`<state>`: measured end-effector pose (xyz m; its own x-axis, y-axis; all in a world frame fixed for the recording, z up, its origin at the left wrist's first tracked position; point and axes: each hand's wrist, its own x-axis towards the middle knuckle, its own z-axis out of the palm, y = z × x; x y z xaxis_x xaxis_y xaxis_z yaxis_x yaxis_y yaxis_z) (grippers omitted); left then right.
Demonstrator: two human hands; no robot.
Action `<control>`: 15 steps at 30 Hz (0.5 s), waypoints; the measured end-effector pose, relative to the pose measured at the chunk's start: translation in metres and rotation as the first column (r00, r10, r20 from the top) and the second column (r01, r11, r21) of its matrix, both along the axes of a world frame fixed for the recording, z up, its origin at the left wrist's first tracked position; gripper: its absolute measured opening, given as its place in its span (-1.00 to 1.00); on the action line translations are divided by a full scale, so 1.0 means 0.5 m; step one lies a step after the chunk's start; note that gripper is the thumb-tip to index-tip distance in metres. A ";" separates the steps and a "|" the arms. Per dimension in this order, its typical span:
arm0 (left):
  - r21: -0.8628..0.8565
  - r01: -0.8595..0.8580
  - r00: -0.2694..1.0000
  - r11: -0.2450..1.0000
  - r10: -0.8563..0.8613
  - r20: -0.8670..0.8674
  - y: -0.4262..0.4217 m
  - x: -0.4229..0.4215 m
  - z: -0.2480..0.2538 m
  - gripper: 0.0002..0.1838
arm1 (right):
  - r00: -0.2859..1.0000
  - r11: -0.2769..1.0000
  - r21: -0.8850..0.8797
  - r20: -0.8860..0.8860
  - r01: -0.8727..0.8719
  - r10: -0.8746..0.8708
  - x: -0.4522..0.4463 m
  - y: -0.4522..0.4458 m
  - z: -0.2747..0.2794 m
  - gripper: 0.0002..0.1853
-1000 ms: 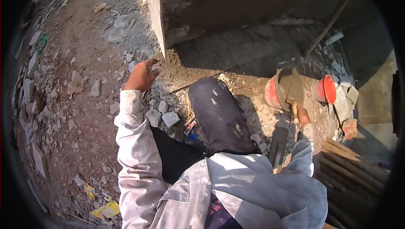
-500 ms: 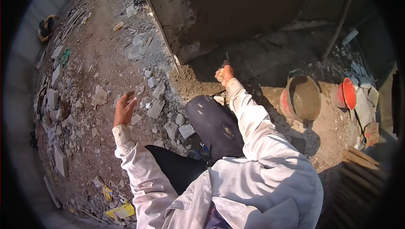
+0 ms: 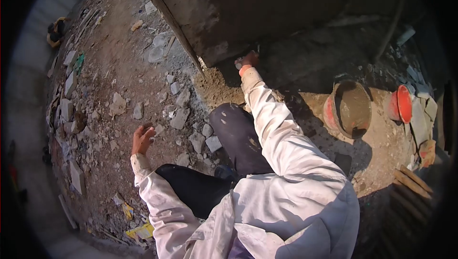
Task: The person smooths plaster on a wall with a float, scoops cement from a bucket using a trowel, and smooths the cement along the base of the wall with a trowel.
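Observation:
My right hand (image 3: 247, 61) is closed around a small tool in the shade near the foot of the plastered wall (image 3: 267, 6); most of the tool is hidden. Below and left of it lies sandy mortar (image 3: 214, 87) at the wall's corner. My left hand (image 3: 142, 138) is raised over the rubble, fingers apart and holding nothing. A red-sided bucket of wet mortar (image 3: 353, 109) stands to the right, with a smaller red bucket (image 3: 404, 104) beyond it.
Broken stones (image 3: 180, 118) lie left of my knee. A wooden edge strip (image 3: 169, 18) runs along the wall corner. Wooden poles (image 3: 412, 182) lie at the lower right, and yellow scraps (image 3: 140, 231) at the lower left.
My right hand has left the mortar bucket with the tool and moved left to the wall's foot. My left hand has come away from the wall corner and dropped lower.

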<state>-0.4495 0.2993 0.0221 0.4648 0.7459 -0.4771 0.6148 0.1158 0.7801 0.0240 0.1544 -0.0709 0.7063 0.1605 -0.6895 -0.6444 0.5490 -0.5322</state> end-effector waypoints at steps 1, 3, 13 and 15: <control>-0.012 0.015 1.000 1.000 -0.015 -0.015 -0.001 0.010 0.005 -0.44 | 0.995 0.995 0.048 0.033 0.089 -0.090 0.003 0.023 -0.015 -0.84; -0.017 0.044 0.999 0.999 -0.044 -0.014 -0.008 0.018 0.005 -0.45 | 0.983 0.994 -0.028 0.148 -0.102 0.105 -0.013 0.077 -0.072 -0.80; -0.014 0.105 0.994 0.994 -0.105 -0.029 -0.008 0.037 0.012 -0.42 | 0.980 0.988 -0.106 0.154 -0.113 0.129 -0.106 0.140 -0.058 -0.72; -0.027 0.108 0.994 0.994 -0.109 -0.024 -0.005 0.031 0.009 -0.42 | 0.979 0.983 -0.098 0.115 -0.155 0.165 -0.107 0.126 -0.085 -0.72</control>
